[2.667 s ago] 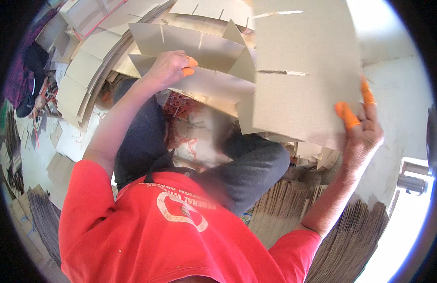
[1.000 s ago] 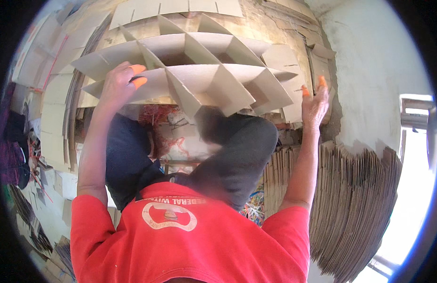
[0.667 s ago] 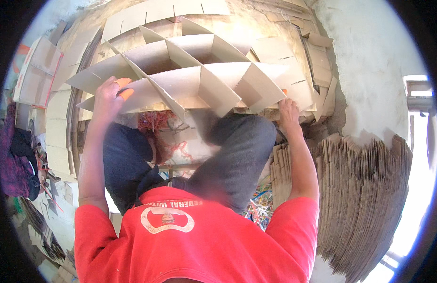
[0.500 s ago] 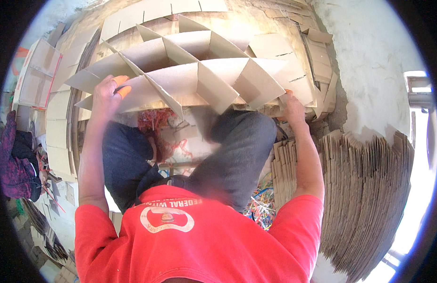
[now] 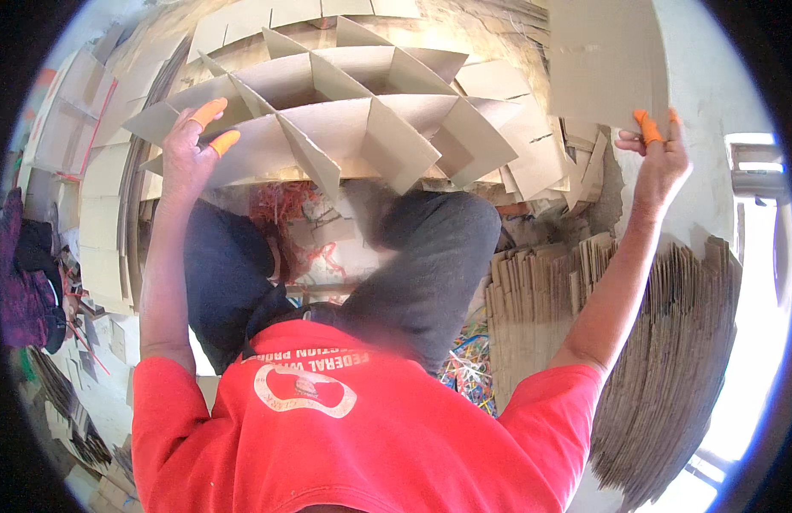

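Note:
In front of my knees stands a cardboard divider grid [image 5: 328, 128], its strips crossing through slots. My left hand [image 5: 189, 145], with orange covers on thumb and index finger, is beside the grid's left end, its fingers apart. Away to the right, my right hand [image 5: 659, 158] pinches the lower edge of a flat cardboard sheet [image 5: 608, 60] between orange-covered fingers and holds it up. The sheet hides part of the wall and the pieces behind it.
Loose slotted cardboard pieces [image 5: 520, 128] lie right of the grid. A large stack of cardboard sheets [image 5: 644, 359] stands at my right. Flat cardboard piles [image 5: 105, 214] are at the left, where another person [image 5: 32, 274] sits. Tangled coloured strips [image 5: 469, 368] lie by my right leg.
My right hand has left the grid's right end, moved up and right, and now holds a cardboard sheet. The left hand's fingers have come off the grid and spread.

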A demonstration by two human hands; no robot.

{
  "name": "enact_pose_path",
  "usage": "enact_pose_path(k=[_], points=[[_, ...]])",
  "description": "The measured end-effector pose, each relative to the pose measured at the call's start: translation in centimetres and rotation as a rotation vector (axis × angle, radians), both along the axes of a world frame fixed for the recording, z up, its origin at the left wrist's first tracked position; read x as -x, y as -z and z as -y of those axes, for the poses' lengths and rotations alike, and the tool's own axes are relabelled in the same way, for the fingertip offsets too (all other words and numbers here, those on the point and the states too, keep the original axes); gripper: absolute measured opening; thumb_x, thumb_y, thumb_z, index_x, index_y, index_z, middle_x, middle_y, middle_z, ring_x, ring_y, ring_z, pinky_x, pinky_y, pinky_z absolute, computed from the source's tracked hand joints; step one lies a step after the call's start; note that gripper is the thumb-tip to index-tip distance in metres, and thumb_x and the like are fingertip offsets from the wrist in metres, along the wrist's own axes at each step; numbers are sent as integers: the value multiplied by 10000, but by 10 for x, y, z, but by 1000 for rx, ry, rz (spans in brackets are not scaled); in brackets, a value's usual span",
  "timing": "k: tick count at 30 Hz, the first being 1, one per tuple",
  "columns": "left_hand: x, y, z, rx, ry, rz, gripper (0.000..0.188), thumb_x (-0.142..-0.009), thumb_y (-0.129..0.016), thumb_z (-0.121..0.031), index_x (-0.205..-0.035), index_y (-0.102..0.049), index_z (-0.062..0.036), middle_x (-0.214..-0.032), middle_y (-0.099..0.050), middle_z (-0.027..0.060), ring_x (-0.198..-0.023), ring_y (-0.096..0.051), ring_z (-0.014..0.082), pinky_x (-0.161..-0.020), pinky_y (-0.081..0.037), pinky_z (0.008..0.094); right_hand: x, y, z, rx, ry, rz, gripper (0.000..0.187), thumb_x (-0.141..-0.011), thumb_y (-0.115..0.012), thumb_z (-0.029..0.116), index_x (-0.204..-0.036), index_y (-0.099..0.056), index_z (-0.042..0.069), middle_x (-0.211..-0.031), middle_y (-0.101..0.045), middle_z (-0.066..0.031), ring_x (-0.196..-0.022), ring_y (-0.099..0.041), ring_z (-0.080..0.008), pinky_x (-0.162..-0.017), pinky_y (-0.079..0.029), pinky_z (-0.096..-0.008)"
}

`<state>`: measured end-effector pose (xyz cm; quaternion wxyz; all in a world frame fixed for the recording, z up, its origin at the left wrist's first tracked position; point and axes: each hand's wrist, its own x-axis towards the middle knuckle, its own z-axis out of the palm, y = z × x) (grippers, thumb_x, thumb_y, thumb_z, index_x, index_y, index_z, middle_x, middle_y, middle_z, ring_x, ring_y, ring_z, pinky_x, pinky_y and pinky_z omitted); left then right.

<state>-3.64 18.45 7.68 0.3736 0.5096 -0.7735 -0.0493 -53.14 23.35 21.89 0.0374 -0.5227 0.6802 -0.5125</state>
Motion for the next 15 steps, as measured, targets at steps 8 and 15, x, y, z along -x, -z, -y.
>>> enact_pose_path(k=[8, 15], points=[[-59, 3, -16, 14, -161, 138, 477, -686, -802, -212, -1122, -654, -86, -1032, -657, 101, -965, -605, 257, -878, -455, 358, -137, -21, -12, 117, -424, -11, 533, -804, -473, -135, -1309, -526, 25, -1175, -610, -203, -565, -627, -127, -486, -544, -217], [-94, 21, -19, 45, -112, 73, 314, -676, -772, -146, -968, -689, -66, -855, -663, 80, -870, -572, 270, -795, -444, 389, -245, 10, -16, -80, -637, 144, 624, -821, -475, -162, -1397, -443, 78, -1033, -661, -139, -515, -569, -74, -467, -505, -204]])
